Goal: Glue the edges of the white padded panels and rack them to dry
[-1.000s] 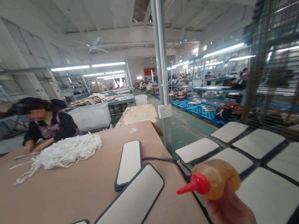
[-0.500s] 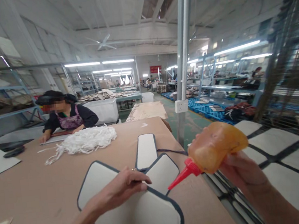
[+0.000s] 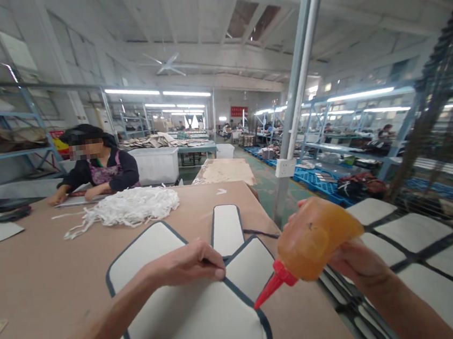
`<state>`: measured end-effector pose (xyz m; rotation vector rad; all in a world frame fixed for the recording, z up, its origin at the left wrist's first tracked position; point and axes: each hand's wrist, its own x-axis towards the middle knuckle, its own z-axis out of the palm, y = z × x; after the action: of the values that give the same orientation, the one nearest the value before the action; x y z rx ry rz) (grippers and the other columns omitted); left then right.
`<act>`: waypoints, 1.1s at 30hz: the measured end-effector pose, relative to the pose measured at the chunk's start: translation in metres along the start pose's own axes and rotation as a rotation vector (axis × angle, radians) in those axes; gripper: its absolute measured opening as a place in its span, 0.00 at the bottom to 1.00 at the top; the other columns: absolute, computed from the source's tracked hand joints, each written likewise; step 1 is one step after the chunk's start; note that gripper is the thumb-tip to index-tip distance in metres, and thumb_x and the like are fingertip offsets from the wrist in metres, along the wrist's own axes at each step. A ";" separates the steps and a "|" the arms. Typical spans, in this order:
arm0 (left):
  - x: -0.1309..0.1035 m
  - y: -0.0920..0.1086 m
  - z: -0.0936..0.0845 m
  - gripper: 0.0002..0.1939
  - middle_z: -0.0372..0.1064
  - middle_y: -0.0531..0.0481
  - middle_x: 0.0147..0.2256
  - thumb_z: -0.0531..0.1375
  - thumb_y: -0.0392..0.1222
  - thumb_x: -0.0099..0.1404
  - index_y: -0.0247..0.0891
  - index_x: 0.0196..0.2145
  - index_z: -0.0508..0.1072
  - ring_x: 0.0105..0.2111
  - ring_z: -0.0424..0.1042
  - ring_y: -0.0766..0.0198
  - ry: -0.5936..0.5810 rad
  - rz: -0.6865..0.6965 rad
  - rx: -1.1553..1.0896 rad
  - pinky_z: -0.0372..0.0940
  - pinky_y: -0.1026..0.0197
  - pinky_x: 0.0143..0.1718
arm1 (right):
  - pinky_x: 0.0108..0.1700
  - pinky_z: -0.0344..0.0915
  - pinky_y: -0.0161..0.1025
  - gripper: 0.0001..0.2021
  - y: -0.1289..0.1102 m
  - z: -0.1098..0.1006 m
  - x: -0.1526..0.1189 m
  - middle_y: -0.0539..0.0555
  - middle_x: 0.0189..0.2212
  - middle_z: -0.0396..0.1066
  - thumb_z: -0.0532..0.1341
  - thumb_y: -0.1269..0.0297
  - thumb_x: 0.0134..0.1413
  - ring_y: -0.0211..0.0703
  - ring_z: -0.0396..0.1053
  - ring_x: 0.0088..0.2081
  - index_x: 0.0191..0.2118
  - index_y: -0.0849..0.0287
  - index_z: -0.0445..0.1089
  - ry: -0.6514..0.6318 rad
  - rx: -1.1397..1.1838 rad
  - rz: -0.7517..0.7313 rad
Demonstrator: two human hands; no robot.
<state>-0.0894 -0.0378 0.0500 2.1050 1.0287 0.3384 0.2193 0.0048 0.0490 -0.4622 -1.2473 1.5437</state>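
My right hand [image 3: 353,258] is wrapped round a squeeze bottle [image 3: 312,238] of amber liquid, tilted down to the left. Its red nozzle [image 3: 273,283] points at the dark border of a large white panel [image 3: 194,324], with the tip at or just over that border near the right corner. At the panel's upper edge, my left hand [image 3: 191,262] pinches the border between thumb and fingers. Behind it lie other dark-edged white pieces: a broad one [image 3: 144,253] to the left, a smaller one [image 3: 251,266] to the right and a narrow one [image 3: 227,229] farther back.
A heap of white strips [image 3: 133,206] lies on the brown tabletop [image 3: 60,278]. Across the table a person [image 3: 100,166] in a dark hat works with both hands. A metal post [image 3: 297,75] rises beyond the right edge, and a rack of white panels [image 3: 419,230] stands at right.
The bottle has moved left and down, bringing its nozzle tip to the large panel's dark border. My left hand keeps its pinch near the same edge. The whole view has tilted slightly.
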 end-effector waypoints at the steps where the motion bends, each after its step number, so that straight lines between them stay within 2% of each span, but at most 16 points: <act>1: 0.001 0.002 -0.001 0.16 0.63 0.54 0.25 0.56 0.48 0.65 0.33 0.28 0.74 0.26 0.57 0.68 -0.013 0.005 -0.009 0.54 0.67 0.28 | 0.42 0.70 0.51 0.32 0.001 -0.001 0.001 0.56 0.39 0.78 0.74 0.69 0.25 0.56 0.75 0.38 0.46 0.52 0.73 -0.002 0.003 0.006; 9: 0.007 0.009 -0.007 0.18 0.62 0.54 0.24 0.56 0.51 0.64 0.34 0.29 0.74 0.27 0.58 0.67 -0.101 0.019 -0.067 0.54 0.66 0.28 | 0.39 0.71 0.44 0.31 0.003 -0.002 0.008 0.53 0.36 0.78 0.75 0.64 0.27 0.49 0.75 0.35 0.46 0.53 0.74 -0.054 0.018 0.004; 17: 0.009 0.014 -0.007 0.20 0.63 0.53 0.25 0.56 0.53 0.63 0.33 0.29 0.76 0.27 0.61 0.67 -0.129 0.026 -0.113 0.55 0.66 0.28 | 0.41 0.71 0.50 0.32 0.010 -0.003 0.013 0.55 0.36 0.78 0.76 0.66 0.24 0.53 0.75 0.38 0.45 0.54 0.73 -0.035 0.097 0.046; 24: 0.009 0.012 -0.007 0.18 0.63 0.53 0.25 0.56 0.51 0.64 0.33 0.29 0.75 0.27 0.61 0.67 -0.130 0.004 -0.101 0.55 0.66 0.29 | 0.39 0.71 0.47 0.28 0.006 0.000 0.006 0.53 0.32 0.78 0.76 0.56 0.27 0.49 0.76 0.34 0.42 0.53 0.74 0.016 0.182 0.085; 29: 0.007 0.015 -0.008 0.19 0.62 0.53 0.24 0.56 0.52 0.64 0.33 0.28 0.74 0.26 0.59 0.67 -0.116 0.004 -0.098 0.53 0.65 0.28 | 0.40 0.71 0.48 0.29 0.007 0.000 0.006 0.55 0.35 0.78 0.76 0.59 0.28 0.50 0.76 0.37 0.44 0.53 0.73 -0.007 0.166 0.031; 33: 0.003 0.013 -0.010 0.19 0.58 0.54 0.23 0.55 0.52 0.64 0.33 0.26 0.71 0.26 0.56 0.68 -0.089 -0.006 -0.105 0.51 0.65 0.27 | 0.41 0.72 0.47 0.27 0.012 -0.006 0.003 0.54 0.35 0.78 0.75 0.56 0.31 0.50 0.76 0.37 0.44 0.51 0.74 -0.005 0.157 0.018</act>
<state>-0.0852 -0.0353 0.0655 2.0039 0.9452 0.2867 0.2173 0.0118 0.0367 -0.3685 -1.1186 1.6446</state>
